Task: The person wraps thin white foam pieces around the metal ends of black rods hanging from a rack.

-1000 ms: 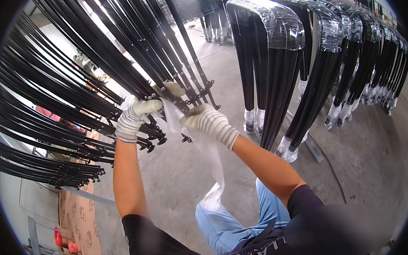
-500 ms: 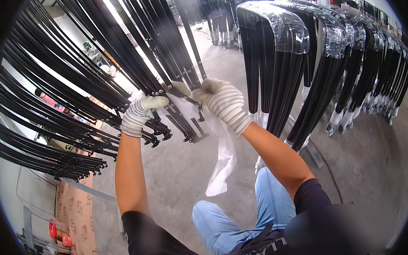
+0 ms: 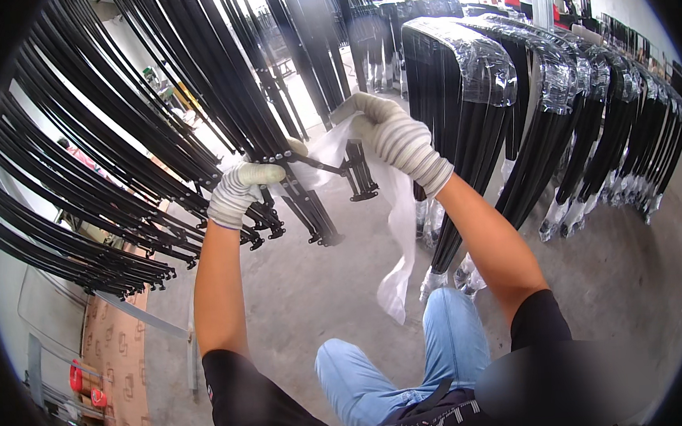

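Both hands wear white-and-grey striped work gloves. My left hand (image 3: 242,189) is closed at the lower end of a hanging bundle of black metal bars (image 3: 250,101), its thumb across the front and its other fingers partly hidden behind. A thin white wrapping sheet (image 3: 322,156) runs behind those bar ends, from near my left hand to my right. My right hand (image 3: 400,137) pinches this sheet at the right of the bundle, fingertips pointing left. The sheet's loose tail (image 3: 404,268) dangles below my right hand. Bar ends with small brackets (image 3: 361,179) hang just beneath it.
More curved black bars (image 3: 83,205) hang in rows at the left. On the right stand black frames (image 3: 464,119) with clear plastic film over their tops and white wrap at their feet. A metal rail (image 3: 140,313) and red objects (image 3: 76,376) lie at the lower left, above concrete floor (image 3: 268,295).
My right hand has moved right and slightly up, drawing the white sheet out from the bars. The sheet's tail has swung right. My left hand stays nearly in place.
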A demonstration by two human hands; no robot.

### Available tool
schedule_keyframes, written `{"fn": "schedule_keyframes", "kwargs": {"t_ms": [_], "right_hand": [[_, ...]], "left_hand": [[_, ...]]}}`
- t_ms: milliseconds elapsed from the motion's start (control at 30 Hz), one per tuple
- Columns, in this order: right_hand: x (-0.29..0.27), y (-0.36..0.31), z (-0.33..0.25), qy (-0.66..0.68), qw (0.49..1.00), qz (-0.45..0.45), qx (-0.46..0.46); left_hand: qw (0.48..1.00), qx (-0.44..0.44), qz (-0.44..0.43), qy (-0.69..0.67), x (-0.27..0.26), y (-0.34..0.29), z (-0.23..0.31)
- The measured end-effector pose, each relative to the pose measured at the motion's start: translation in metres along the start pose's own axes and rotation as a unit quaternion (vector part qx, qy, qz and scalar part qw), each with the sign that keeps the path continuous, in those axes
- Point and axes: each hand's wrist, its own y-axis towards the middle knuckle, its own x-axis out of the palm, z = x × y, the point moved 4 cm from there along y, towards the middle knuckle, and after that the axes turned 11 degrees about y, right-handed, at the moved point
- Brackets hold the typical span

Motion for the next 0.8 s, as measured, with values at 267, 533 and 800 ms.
{"fn": "schedule_keyframes", "kwargs": {"t_ms": [267,533,800], "right_hand": [[0.005,0.029,-0.027,0.078,0.972,-0.057,0.213],[-0.006,0.019,-0.044,0.052,0.983,-0.108,0.142],[-0.012,-0.023,-0.08,0.134,0.964,-0.227,0.046]], "left_hand": [[0.993,0.017,0.026,-0.115,0.004,0.003,0.004],[0.994,0.001,0.056,-0.09,0.007,0.006,0.011],[0.988,0.035,0.14,-0.048,0.011,-0.005,0.013]]}}
